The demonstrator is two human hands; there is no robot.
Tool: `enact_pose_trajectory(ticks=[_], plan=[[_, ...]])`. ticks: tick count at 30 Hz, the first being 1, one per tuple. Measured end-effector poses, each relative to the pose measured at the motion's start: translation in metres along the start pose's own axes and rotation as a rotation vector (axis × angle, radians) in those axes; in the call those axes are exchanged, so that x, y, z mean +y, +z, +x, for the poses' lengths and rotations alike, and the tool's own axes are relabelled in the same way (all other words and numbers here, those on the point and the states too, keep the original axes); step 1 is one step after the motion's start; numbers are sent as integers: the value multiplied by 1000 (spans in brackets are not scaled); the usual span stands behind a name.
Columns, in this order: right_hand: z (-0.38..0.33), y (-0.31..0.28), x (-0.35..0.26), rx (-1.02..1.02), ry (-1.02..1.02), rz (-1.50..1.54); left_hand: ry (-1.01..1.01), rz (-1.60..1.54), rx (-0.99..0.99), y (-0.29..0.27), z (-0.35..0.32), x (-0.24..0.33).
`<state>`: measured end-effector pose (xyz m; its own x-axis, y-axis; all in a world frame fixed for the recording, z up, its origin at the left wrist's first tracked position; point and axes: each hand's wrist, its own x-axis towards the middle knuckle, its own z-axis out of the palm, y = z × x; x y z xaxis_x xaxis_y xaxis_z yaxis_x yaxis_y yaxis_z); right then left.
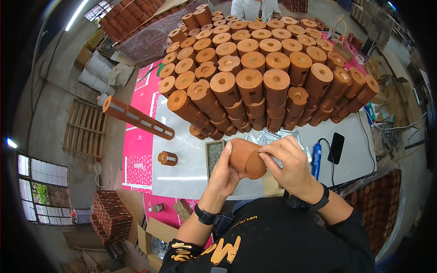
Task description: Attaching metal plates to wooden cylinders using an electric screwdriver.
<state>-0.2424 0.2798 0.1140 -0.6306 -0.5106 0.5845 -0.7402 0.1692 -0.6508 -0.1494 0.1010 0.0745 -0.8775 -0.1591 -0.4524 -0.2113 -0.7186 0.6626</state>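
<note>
Near the table's front edge, a reddish-brown wooden cylinder [246, 158] lies tilted in my left hand [220, 177], whose thumb and fingers wrap round its left side. The thumb and forefinger of my right hand [291, 164] are pinched together against the cylinder's right side. Whatever is between those fingertips is too small to make out. Just behind the left hand stands an open box of small metal screws [215, 156]. Flat metal strips [266, 136] lie loose beyond the cylinder, partly hidden by my right hand.
Stacked wooden cylinders [251, 84] fill the table's far side. A tall column with metal plates [136, 119] and a short cylinder [168, 158] stand at left. A blue electric screwdriver [316, 160] and black phone [336, 148] lie at right. Another person [248, 9] is beyond the stacks.
</note>
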Motion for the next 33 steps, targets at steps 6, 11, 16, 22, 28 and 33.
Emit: enact_pose_trajectory(ticks=[6,11,16,22,28,33], plan=[[3,-2,1,-77,43,62,-50,-6,0,1,1,-1],[0,1,6,-62,12,23,-156,-42,-42,1,1,-4],[-1,-3,13,-41,6,35,-206,-104,-66,-3,1,-7],[4,-13,14,-155,27,135,-250,-94,-50,-11,6,-10],[13,-16,12,-285,-136,180,-328,-61,-84,-11,8,-10],[15,-17,15,-315,-177,169,-351,-11,-98,-12,8,-7]])
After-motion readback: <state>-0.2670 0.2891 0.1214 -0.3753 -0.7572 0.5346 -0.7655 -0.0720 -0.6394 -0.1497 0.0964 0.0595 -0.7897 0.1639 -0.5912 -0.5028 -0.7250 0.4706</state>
